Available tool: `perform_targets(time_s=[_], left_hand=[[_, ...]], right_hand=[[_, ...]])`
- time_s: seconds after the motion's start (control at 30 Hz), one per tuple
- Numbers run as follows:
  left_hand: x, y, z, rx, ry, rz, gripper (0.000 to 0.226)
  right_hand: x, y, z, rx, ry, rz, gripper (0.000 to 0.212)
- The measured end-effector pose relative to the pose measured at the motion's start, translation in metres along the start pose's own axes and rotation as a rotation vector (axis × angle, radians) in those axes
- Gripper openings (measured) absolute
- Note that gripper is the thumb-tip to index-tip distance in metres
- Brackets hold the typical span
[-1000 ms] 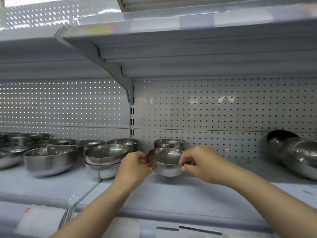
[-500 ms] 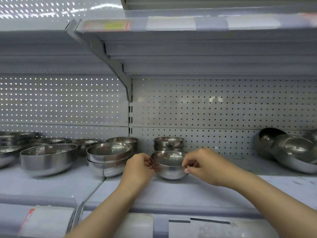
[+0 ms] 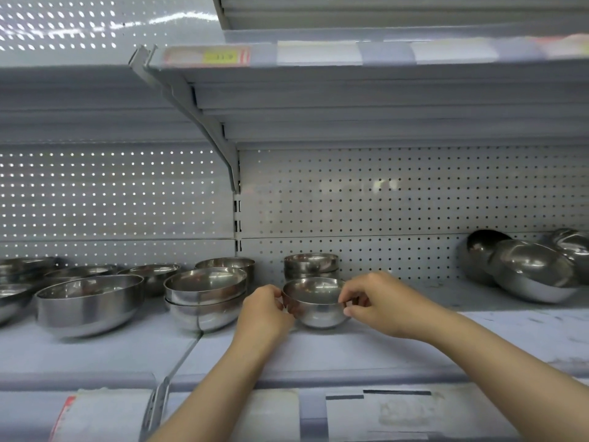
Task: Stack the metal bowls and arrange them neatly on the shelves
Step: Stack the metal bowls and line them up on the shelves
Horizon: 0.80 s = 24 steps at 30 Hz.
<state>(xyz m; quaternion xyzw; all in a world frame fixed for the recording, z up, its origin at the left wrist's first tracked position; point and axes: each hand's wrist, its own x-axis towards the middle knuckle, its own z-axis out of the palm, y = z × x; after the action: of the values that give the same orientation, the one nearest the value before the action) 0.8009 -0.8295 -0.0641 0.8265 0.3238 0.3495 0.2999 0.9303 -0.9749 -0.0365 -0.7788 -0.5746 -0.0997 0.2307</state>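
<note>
Hands meet at a small bowl (image 3: 315, 303) on the shelf (image 3: 366, 349): the left hand (image 3: 266, 309) pinches its left rim with curled fingers, and the right hand (image 3: 379, 303) pinches the right rim between thumb and forefinger. The bowl is round-bottomed, of polished steel, and nothing lies in it; its base looks to rest on the shelf, though I cannot tell for sure. Just behind it stands a short stack (image 3: 310, 266) of like bowls, nested one in another against the pegboard (image 3: 398, 199). To the left, a double stack (image 3: 205, 298) of wider bowls sits at the seam between two shelf sections, the upper bowl seated in the lower. Further left a large bowl (image 3: 89, 303) stands alone, deep and smooth-walled, with more shallow bowls (image 3: 153, 272) behind it and others cut off by the frame edge. At far right, well apart from the hands, a group of tipped bowls (image 3: 529, 269) lean on their sides, overlapping, mouths turned toward the camera. All bowls are mirror-bright metal and hold nothing. The shelf is pale grey painted metal, scuffed at the right; the pegboard is dotted with fine holes. An upper shelf (image 3: 350, 90) overhangs, carried by a slanted bracket (image 3: 204, 122), with a yellow label (image 3: 221, 56) on its front strip.
</note>
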Motion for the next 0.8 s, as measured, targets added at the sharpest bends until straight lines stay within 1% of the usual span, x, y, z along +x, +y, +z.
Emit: perform_targets(time_s=[0.03, 0.07, 0.1, 0.13, 0.23, 0.3, 0.37, 0.43, 0.57, 0.63, 0.7, 0.8], left_hand=[[-0.001, 0.0, 0.0, 0.011, -0.005, 0.003, 0.022], [-0.002, 0.001, -0.001, 0.028, -0.004, 0.003, 0.032], [-0.003, 0.002, -0.001, 0.052, 0.015, 0.012, 0.042], [-0.005, 0.004, -0.003, 0.098, 0.06, 0.041, 0.047], [-0.019, 0.015, -0.006, 0.246, 0.258, 0.237, 0.047], [-0.027, 0.03, -0.002, 0.265, 0.295, 0.351, 0.05], [-0.03, 0.05, 0.009, 0.256, 0.252, 0.415, 0.047], [-0.029, 0.076, 0.026, 0.224, 0.166, 0.449, 0.045], [-0.013, 0.133, 0.071, 0.169, -0.035, 0.464, 0.053], [-0.003, 0.163, 0.094, 0.13, -0.106, 0.459, 0.051], [0.01, 0.193, 0.118, 0.085, -0.158, 0.435, 0.047], [0.03, 0.233, 0.153, 0.083, -0.214, 0.35, 0.046]], right_hand=[[-0.002, -0.001, 0.0, 0.005, 0.001, -0.003, 0.01], [-0.003, -0.001, -0.001, 0.013, 0.003, -0.01, 0.011], [-0.006, -0.002, -0.001, 0.024, 0.008, -0.016, 0.015], [-0.009, -0.001, -0.002, 0.039, 0.018, -0.019, 0.019], [-0.019, 0.005, -0.007, 0.07, 0.06, -0.026, 0.025], [-0.028, 0.015, -0.016, 0.053, 0.079, -0.019, 0.023], [-0.035, 0.031, -0.029, 0.012, 0.108, 0.002, 0.022], [-0.041, 0.054, -0.045, -0.01, 0.171, 0.031, 0.02], [-0.039, 0.113, -0.078, 0.079, 0.413, 0.112, 0.018], [-0.033, 0.145, -0.096, 0.171, 0.542, 0.149, 0.02], [-0.025, 0.175, -0.114, 0.276, 0.634, 0.162, 0.022], [-0.014, 0.211, -0.137, 0.26, 0.66, 0.183, 0.021]])
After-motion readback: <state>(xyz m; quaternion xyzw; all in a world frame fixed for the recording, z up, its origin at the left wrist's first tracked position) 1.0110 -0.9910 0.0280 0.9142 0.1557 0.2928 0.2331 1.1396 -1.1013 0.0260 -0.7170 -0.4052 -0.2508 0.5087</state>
